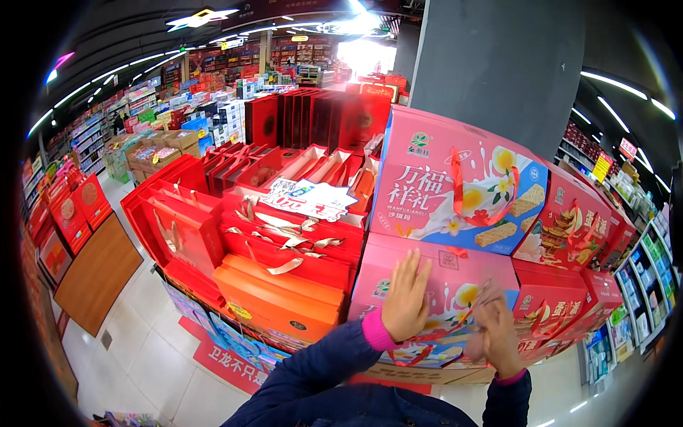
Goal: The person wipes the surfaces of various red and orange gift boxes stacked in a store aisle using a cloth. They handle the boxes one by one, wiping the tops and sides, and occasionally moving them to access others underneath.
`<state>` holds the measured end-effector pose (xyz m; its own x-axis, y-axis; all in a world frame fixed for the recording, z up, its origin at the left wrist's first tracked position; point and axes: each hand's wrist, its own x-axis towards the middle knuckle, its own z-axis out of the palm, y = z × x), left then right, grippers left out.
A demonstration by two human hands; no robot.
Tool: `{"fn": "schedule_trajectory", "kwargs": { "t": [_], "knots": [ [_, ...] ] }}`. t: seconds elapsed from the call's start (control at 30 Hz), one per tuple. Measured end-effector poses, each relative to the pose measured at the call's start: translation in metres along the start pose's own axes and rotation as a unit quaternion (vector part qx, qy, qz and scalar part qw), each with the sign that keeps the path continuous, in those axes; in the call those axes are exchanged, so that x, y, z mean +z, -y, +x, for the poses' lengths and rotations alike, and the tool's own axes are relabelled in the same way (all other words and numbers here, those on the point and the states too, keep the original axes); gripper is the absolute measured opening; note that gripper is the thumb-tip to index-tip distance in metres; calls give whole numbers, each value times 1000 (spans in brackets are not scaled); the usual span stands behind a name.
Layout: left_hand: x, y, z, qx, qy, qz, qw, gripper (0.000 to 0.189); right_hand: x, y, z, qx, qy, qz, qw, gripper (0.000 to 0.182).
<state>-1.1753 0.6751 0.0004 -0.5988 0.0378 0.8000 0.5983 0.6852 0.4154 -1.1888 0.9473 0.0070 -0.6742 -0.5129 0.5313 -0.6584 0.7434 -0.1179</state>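
Observation:
My left hand (408, 299) lies flat on a pink gift box (368, 283) printed with pictures of flowers, fruit and pastry. It holds nothing, and its fingers point away from me. My right hand (493, 325) is blurred, in front of the same box near its right end. Whether its fingers grip anything cannot be made out. Behind both hands, a second pink box (416, 176) with a red ribbon handle (459, 187) stands on the stack. Red gift boxes (568, 219) with similar handles continue the stack to the right.
Left of the stack, red gift bags (184, 224) and orange boxes (277, 299) fill a display bin, under a star-edged price sign (309, 200). A grey pillar (499, 69) rises behind. Shelves (645, 288) stand right; a wooden board (98, 275) leans left over tiled floor (152, 352).

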Motion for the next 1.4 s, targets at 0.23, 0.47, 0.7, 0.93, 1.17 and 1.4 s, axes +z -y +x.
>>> {"fn": "schedule_trajectory", "kwargs": {
  "t": [0.23, 0.47, 0.7, 0.93, 1.17, 1.4],
  "knots": [
    [-29, -22, -55, -21, 100, -114, 988, 67, -12, 27, -18, -62, 211, 304, 927, 53],
    [-44, -76, -164, -193, 164, -214, 943, 78, 29, 76, -25, -129, 315, 456, 822, 51],
    [-111, -126, -227, -464, 151, -237, 840, 49, 108, 146, -68, -160, 340, 485, 790, 33],
    [-181, -107, -344, -526, 45, 20, 849, 48, 144, 260, -63, -173, 350, 473, 790, 24],
    [-342, -86, -411, -540, -146, 118, 821, 48, 257, 403, -51, -96, 544, 456, 698, 50],
    [-464, -63, -442, -402, -49, 263, 875, 71, 308, 653, -81, 212, 698, 673, 125, 65]
  ]
}}
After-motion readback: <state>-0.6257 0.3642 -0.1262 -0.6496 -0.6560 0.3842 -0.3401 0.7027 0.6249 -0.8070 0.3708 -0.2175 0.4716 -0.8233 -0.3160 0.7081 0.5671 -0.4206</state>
